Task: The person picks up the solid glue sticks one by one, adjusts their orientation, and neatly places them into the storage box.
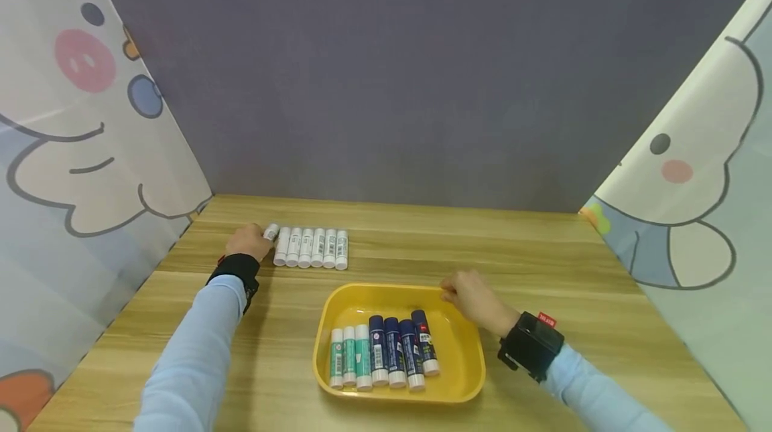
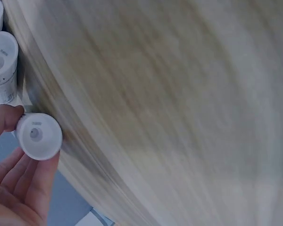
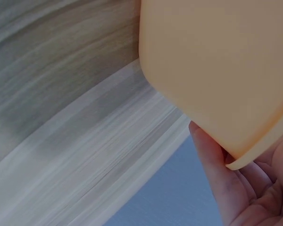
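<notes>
My left hand (image 1: 248,242) pinches a white glue stick (image 1: 271,232), its long axis pointing away from me; my right hand (image 1: 476,298) grips the yellow tray's (image 1: 464,378) far rim.

You face a wooden table (image 1: 543,264) backed by a plain grey wall (image 1: 422,84). Cartoon-printed curtains hang on your left (image 1: 78,151) and right (image 1: 712,184). Five white glue sticks (image 1: 311,248) lie side by side at far left. Three green sticks (image 1: 350,356) and four blue sticks (image 1: 401,349) lie in a row near centre.
</notes>
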### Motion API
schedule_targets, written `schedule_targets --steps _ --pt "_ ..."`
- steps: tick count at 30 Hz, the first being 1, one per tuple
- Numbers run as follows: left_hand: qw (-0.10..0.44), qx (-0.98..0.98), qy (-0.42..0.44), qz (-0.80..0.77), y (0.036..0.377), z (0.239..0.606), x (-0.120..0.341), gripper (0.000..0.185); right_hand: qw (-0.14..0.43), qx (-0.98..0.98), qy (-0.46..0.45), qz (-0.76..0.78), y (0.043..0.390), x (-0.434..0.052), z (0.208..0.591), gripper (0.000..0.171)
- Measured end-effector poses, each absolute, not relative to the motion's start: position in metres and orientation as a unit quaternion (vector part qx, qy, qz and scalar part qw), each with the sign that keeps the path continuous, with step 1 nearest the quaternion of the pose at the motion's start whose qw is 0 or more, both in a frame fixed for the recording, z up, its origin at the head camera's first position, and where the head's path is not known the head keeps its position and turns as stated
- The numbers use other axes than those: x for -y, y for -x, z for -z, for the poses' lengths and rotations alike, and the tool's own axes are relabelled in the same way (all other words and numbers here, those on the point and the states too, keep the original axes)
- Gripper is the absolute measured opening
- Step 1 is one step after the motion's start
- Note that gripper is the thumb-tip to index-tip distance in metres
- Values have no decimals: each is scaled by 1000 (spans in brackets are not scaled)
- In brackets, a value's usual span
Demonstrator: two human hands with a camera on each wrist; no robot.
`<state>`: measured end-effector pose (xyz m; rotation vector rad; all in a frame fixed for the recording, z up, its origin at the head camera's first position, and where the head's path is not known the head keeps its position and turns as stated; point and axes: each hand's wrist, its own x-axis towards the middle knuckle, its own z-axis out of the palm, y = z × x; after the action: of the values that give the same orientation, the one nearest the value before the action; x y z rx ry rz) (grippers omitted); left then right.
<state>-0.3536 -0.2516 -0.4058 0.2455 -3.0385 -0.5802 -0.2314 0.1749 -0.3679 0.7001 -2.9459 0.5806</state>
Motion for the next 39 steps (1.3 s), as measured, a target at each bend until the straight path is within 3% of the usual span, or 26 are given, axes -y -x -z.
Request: schedule_targets --steps 9,18,24,39 --pt "7 977 -73 201 353 397 257 26 20 959 -214 -183 232 -175 366 5" --pt "36 975 -63 212 337 375 252 33 23 959 -218 -181 230 -175 366 3" --pt "26 977 -23 208 322 358 239 30 27 959 -219 -178 229 -176 365 3" --pt "10 971 71 229 271 330 187 47 18 964 -195 -181 226 -175 361 9"
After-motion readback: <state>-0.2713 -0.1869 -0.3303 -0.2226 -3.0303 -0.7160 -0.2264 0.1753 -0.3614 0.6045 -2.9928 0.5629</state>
